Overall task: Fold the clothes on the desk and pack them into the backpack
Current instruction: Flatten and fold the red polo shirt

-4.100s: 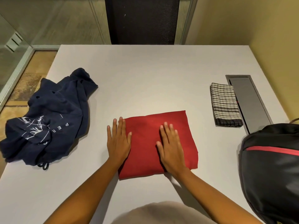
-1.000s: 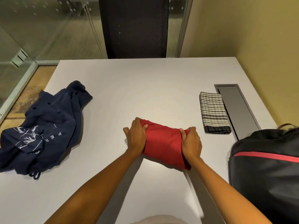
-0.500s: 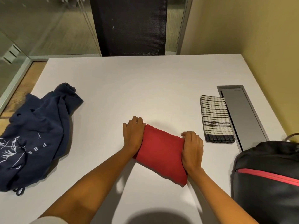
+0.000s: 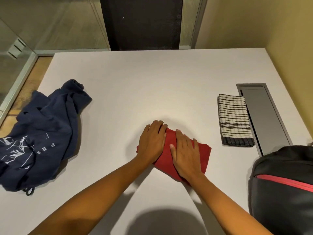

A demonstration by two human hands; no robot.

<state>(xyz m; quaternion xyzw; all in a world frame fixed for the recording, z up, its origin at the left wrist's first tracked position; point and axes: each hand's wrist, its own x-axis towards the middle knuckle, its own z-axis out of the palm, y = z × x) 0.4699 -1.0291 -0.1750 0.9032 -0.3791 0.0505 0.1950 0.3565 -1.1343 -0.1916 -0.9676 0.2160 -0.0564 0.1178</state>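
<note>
Forearms, both bare, reach up from the bottom edge over a dark rounded shadow on the pale grey desk [image 4: 144,85]. To the near right, a black backpack [image 4: 284,192] with a red stripe across it stands on the desk's corner, partly cut off by the frame. Ahead of the forearms, around the middle of the desk, lies the red garment [image 4: 205,155], folded into a small, thick bundle set at a slant. The left hand [image 4: 152,143] lies palm-down on its left end, fingers side by side and reaching to the bundle's far corner. The right hand [image 4: 185,153] presses flat on top just beside it, fingers straight and close together, thumb held out toward the left hand. Neither hand pinches the cloth. At the desk's left edge, well apart from the bundle, a navy garment [image 4: 44,133] with white print and lettering sits in an unfolded, crumpled heap, a dark cord loop poking out at its near end. Farther off on the right, a folded black-and-white checked cloth [image 4: 234,119] lies just beside a long grey hatch [image 4: 264,119] set into the desktop. Beyond the far edge stands a black mesh chair back [image 4: 142,22], with glass panels [image 4: 50,22] to its left and a yellow wall [image 4: 279,22] to its right.
</note>
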